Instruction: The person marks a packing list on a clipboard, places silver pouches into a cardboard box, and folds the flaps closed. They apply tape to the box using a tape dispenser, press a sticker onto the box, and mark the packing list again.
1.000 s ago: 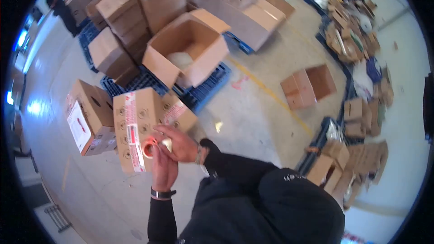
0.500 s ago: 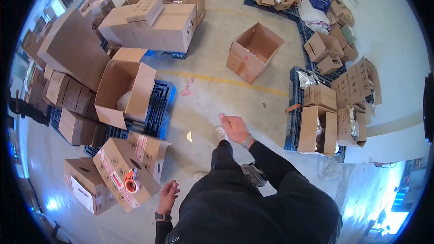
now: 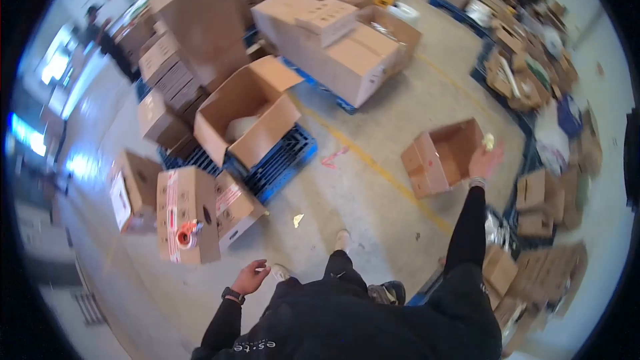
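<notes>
My right hand reaches out on the right with fingers spread, blurred by motion. A small crumpled pale-yellow scrap shows right at its fingertips. Behind the hand, an open empty cardboard box stands on the floor, its opening partly covered by the hand in this view. Low on the left, my left hand hangs beside my body, fingers apart and holding nothing, a dark watch on the wrist. Nearest to it is a taped carton with an orange tape dispenser on top.
Another yellow scrap lies on the floor. An open carton sits on a blue pallet to the left, with stacked cartons behind it. Pallets with boxes line the right wall. A person stands at the far left.
My right hand has swung up and out to the right, from closed to spread, and the yellow scrap now shows there. My view has turned left; my left hand stays low.
</notes>
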Motion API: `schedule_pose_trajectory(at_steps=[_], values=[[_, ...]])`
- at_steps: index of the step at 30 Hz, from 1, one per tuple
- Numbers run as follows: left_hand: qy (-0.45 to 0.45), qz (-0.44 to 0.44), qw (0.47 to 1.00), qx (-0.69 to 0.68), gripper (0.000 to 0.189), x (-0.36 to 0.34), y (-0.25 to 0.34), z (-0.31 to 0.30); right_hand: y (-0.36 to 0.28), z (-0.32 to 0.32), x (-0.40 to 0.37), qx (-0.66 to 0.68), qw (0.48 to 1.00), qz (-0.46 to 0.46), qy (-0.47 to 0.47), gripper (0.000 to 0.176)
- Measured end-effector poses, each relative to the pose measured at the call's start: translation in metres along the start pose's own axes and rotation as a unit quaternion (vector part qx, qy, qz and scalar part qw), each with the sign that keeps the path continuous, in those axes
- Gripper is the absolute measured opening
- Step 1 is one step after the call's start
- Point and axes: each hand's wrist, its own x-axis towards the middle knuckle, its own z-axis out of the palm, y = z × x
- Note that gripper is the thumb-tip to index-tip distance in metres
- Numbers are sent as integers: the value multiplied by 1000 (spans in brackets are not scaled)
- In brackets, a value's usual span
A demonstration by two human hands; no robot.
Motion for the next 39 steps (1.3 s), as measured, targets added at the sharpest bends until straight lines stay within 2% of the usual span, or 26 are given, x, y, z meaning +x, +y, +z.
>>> schedule_pose_trajectory(at_steps=[1, 3, 4, 5, 6, 7, 8, 9, 10, 11, 12, 13, 14, 16, 20, 22, 26, 28, 29, 31, 32, 34, 36, 38, 39], values=[[5, -18, 1000, -11, 53, -11, -10, 7, 42, 53, -6, -118, 992, 6, -35, 51], [41, -53, 997, -38, 53, -34, -40, 14, 108, 135, -35, -108, 943, 23, -315, 54], [65, -83, 994, -19, 54, -46, -66, 20, 100, 154, -60, -52, 952, 84, -290, 46], [86, -108, 990, 0, 55, -55, -89, 28, 72, 154, -88, -21, 957, 76, -280, 46], [102, -117, 988, -17, 55, -66, -107, 35, 57, 172, -127, -8, 952, 30, -306, 46], [131, -170, 972, -100, 56, -80, -123, 43, 53, 214, -189, 44, 975, -21, -216, 41], [158, -220, 946, -177, 56, -93, -141, 52, -24, 151, -195, 104, 868, 35, -484, 36], [168, -243, 932, -209, 57, -105, -163, 61, -97, 102, -211, 41, 806, 7, -590, 28], [174, -247, 928, -217, 57, -119, -174, 69, -53, 214, -309, 98, 734, -319, -591, 32], [173, -260, 928, -201, 57, -130, -186, 76, -77, 223, -380, 143, 734, -302, -591, 31], [173, -273, 928, -186, 57, -139, -198, 82, -146, 165, -381, 90, 566, -483, -662, 35], [174, -269, 919, -229, 55, -149, -205, 89, -216, 78, -379, 184, 595, -269, -735, 41], [178, -270, 916, -237, 55, -155, -215, 98, -256, 52, -416, 209, 622, -293, -695, 44], [192, -250, 897, -311, 54, -170, -236, 113, -327, 5, -450, 238, 506, -372, -741, 46], [211, -227, 869, -387, 53, -218, -281, 119, -441, -67, -510, 204, 473, -448, -731, 43], [246, -267, 827, -430, 53, -247, -311, 124, -485, -86, -532, 228, 532, -436, -689, 39], [345, -343, 747, -453, 52, -320, -389, 121, -565, -110, -579, 241, 535, -410, -698, 42], [358, -359, 729, -459, 52, -350, -410, 100, -601, -112, -600, 301, 540, -394, -680, 47], [398, -355, 706, -466, 52, -362, -428, 93, -618, -116, -611, 301, 535, -397, -683, 47], [450, -357, 670, -471, 50, -376, -452, 76, -656, -126, -623, 351, 586, -393, -616, 54], [450, -361, 667, -472, 50, -379, -458, 65, -677, -128, -627, 349, 583, -394, -619, 54], [466, -367, 611, -524, 49, -373, -467, 37, -727, -128, -636, 339, 575, -428, -609, 47], [456, -371, 612, -530, 50, -358, -473, 8, -782, -131, -646, 327, 558, -399, -650, 43], [382, -347, 677, -525, 51, -340, -473, -33, -836, -127, -662, 310, 541, -364, -692, 39], [376, -354, 679, -521, 51, -329, -478, -53, -863, -122, -673, 327, 557, -357, -675, 36]])
